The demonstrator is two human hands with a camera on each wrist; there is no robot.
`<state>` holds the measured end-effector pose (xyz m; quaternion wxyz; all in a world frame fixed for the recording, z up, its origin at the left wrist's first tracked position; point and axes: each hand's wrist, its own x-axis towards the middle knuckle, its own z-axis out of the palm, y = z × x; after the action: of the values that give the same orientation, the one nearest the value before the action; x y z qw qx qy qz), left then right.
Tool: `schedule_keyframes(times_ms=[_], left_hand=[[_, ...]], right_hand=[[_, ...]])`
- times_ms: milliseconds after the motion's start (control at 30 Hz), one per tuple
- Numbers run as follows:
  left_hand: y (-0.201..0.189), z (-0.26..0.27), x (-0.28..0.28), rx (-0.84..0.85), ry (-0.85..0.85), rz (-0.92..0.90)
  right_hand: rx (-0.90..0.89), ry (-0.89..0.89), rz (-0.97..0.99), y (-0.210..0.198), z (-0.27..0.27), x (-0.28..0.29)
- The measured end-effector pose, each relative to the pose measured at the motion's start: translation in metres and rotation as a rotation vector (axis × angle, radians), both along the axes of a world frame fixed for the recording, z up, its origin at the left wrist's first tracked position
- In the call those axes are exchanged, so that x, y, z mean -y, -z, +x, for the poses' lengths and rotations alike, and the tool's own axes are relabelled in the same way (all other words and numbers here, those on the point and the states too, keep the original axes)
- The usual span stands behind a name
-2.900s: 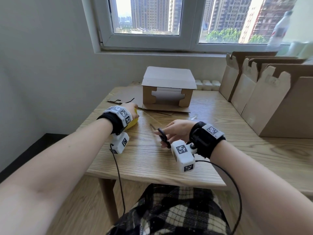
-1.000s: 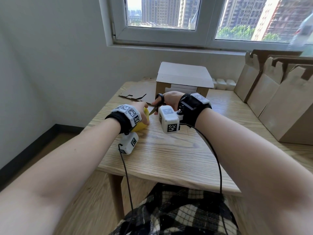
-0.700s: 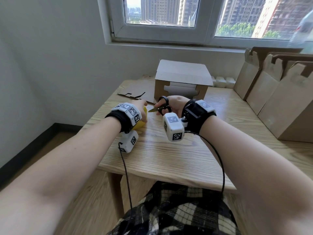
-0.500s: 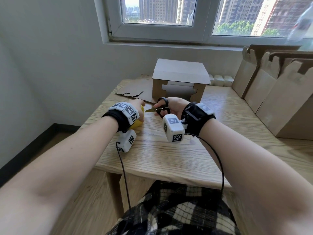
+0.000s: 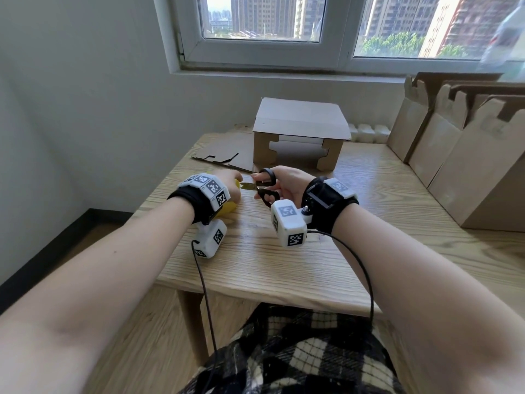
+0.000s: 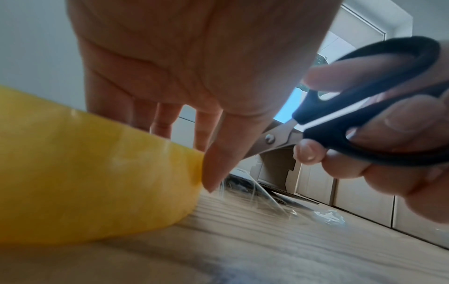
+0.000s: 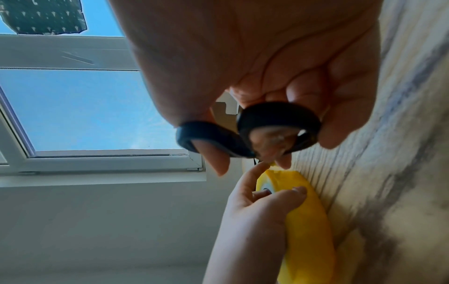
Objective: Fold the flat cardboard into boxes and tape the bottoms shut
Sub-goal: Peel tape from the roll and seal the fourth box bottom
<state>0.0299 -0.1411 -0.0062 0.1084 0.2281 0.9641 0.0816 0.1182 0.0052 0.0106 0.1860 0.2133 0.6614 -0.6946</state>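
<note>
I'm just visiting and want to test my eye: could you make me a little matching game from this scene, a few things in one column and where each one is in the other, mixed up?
Things:
1. scissors
2. yellow tape roll
3. folded box
4. row of upright cardboard boxes

Places:
A. far end of the table, below the window
B. in the right hand, fingers through the black handles
C. along the table's right side
D. on the table under the left hand

Pairs: 1-B, 2-D, 3-A, 4-C
</note>
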Motion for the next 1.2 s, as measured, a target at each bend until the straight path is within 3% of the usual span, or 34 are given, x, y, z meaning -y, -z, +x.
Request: schedule_keyframes(times_ms=[233,333,400,500,633,800,967,1200], left_hand=[[-0.002,-0.001,0.001,0.042,-0.042,0.017],[-0.004,0.001,0.001,0.046,-0.030,-0.009],[-0.005,0.002,0.000,0.042,-0.013,-0.035],[-0.005,0.002,0.000,0.038,-0.004,-0.055],[-0.007,-0.002,0.005,0.078,-0.012,-0.030],[-0.007,-0.003,0.004,0.088,-0.018,-0.027],[-0.007,-0.004,0.004,0.084,0.005,-0.046],[-0.007,-0.005,0.005,0.097,0.000,-0.024]], right_hand=[[-0.056,-0.028,-0.083,-0.002,0.009,-0.015],[-0.170,0.117,-0.154,-0.007,0.011,-0.025],[-0.236,0.168,0.026,-0.005,0.012,-0.029],[-0.270,0.033,0.475,0.002,0.017,-0.031],[-0.272,-0.118,0.605,0.010,0.026,-0.032],[-0.212,-0.279,0.960,0.016,0.028,-0.032],[-0.223,-0.307,1.131,0.019,0.029,-0.032],[-0.147,-0.408,1.136,0.005,0.026,-0.030]])
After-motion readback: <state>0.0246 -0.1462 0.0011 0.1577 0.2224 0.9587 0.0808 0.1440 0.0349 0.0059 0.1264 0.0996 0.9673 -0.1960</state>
